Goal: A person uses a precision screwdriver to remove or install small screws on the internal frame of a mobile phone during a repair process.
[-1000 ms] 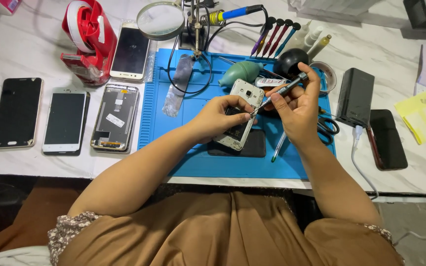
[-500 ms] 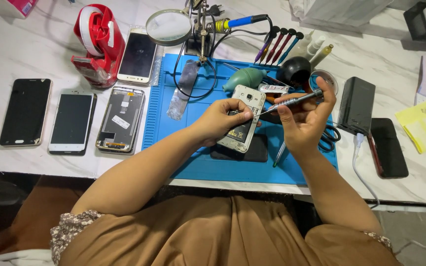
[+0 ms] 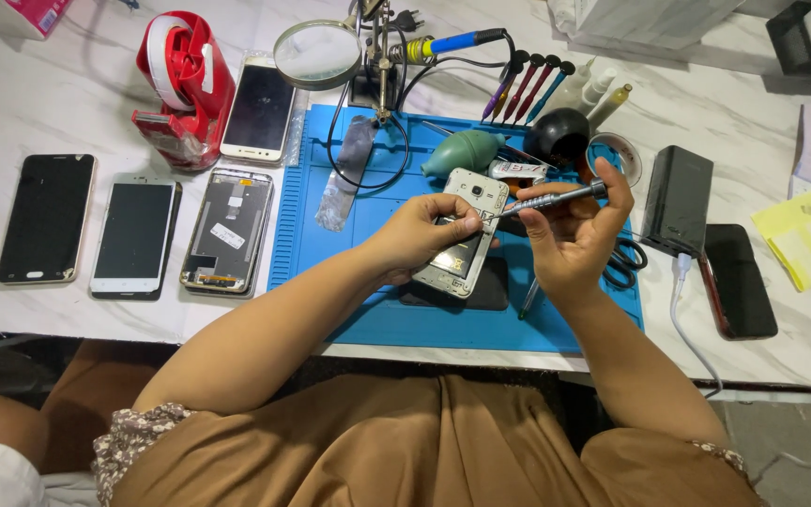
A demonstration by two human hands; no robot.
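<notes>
Over the blue mat (image 3: 382,324), the left hand (image 3: 420,235) clamps the opened phone (image 3: 462,235) by its edges while the right hand (image 3: 570,230) pinches a screwdriver (image 3: 556,198) onto it; the phone looks light, stiff and fragile, best held by its rim.

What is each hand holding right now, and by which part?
Left hand grips the opened white phone across its middle. Right hand holds the slim grey metal screwdriver by its handle.
</notes>
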